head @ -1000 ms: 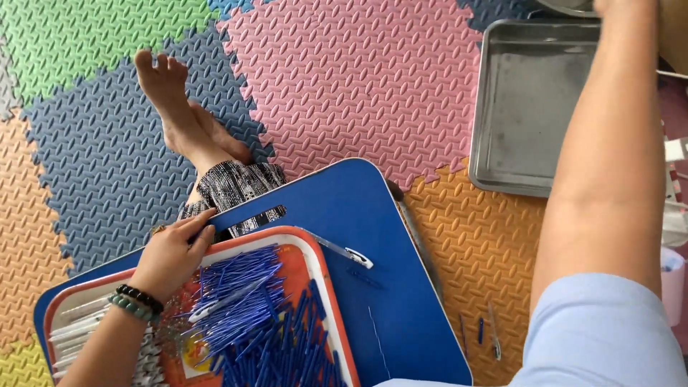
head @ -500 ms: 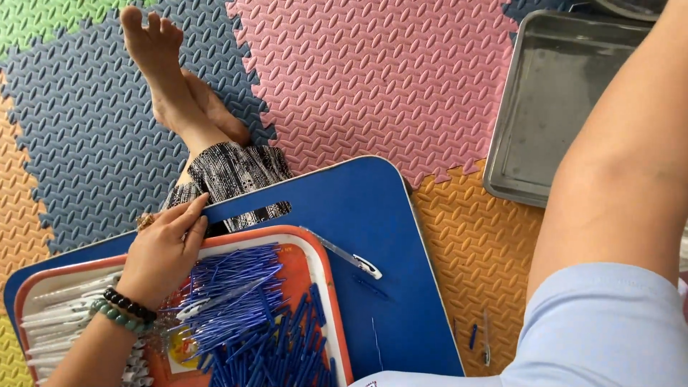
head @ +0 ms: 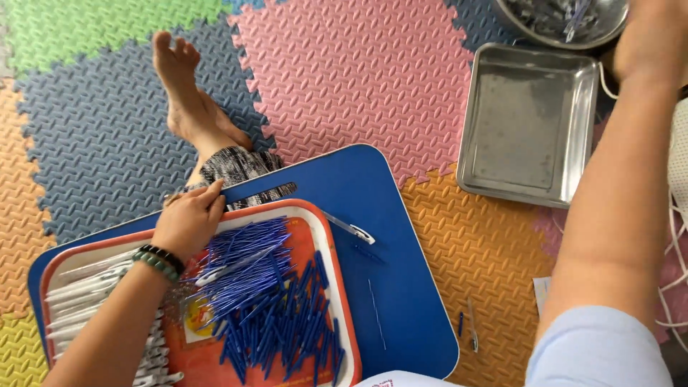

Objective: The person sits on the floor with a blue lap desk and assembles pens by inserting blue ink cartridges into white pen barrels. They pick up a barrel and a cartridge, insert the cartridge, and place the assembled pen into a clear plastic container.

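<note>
Foam floor mats (head: 344,79) lie under everything; on them sits my blue lap table (head: 387,236), carrying the orange tray (head: 315,236). My left hand (head: 188,223) rests loosely curled on the tray's far rim, pinching nothing. Blue pen refills (head: 272,301) heap mid-tray: light, thin, slippery, likely bendy, so best pinched at mid-length. My right hand (head: 656,36) reaches beside the steel bowl (head: 559,21); whether it grips anything, I cannot tell.

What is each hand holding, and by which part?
The left hand rests on the far rim of the orange tray, gripping nothing clearly. The right hand is mostly cut off; cannot tell.
</note>
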